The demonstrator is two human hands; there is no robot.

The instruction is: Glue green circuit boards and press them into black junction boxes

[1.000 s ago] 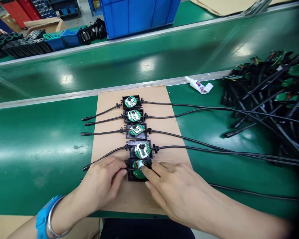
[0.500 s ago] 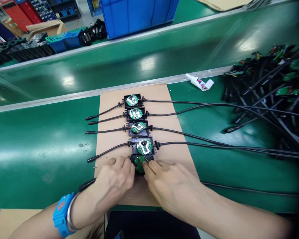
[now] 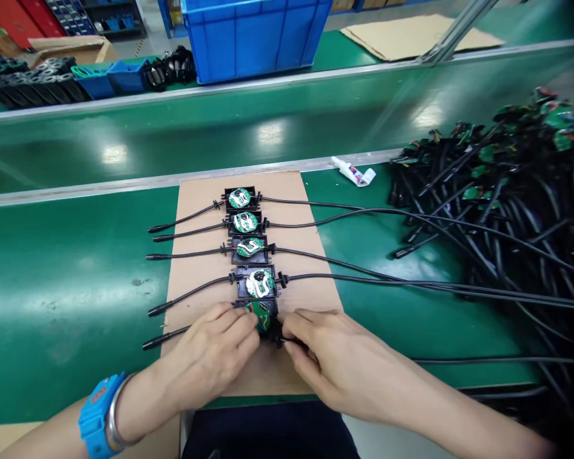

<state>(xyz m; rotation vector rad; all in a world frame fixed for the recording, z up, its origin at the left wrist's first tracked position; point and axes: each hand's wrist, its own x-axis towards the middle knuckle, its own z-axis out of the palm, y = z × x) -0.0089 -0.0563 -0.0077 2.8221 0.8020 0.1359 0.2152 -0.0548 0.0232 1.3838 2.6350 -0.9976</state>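
Cardboard [image 3: 196, 210] lies on the green bench [image 3: 76, 287]. On it a column of black boxes runs away from the person, each with a round green board inside and a cable leaving both sides. The nearest box [image 3: 261, 317] sits at the near end of the column, between the two hands. The left hand [image 3: 210, 360] curls its fingers onto that box's left edge and pins it down. The right hand [image 3: 335, 363] pinches the cable [image 3: 459, 361] just where it leaves the box's right wall. The hands are close together, nearly meeting over the box.

To my eye the work is seating the cable's collar in the wall. It should go best with the left fingers holding the box flat and keeping off the board. The right hand should press the collar straight in rather than tug the wire sideways into the neighbouring box.

Counted: five boxes, five boards, five laid-out cables, one cardboard sheet, one tube [image 3: 353, 172], one blue crate [image 3: 253, 35], one blue watch [image 3: 95, 414], and one heap [image 3: 507, 178] of spare cables, too tangled to count.
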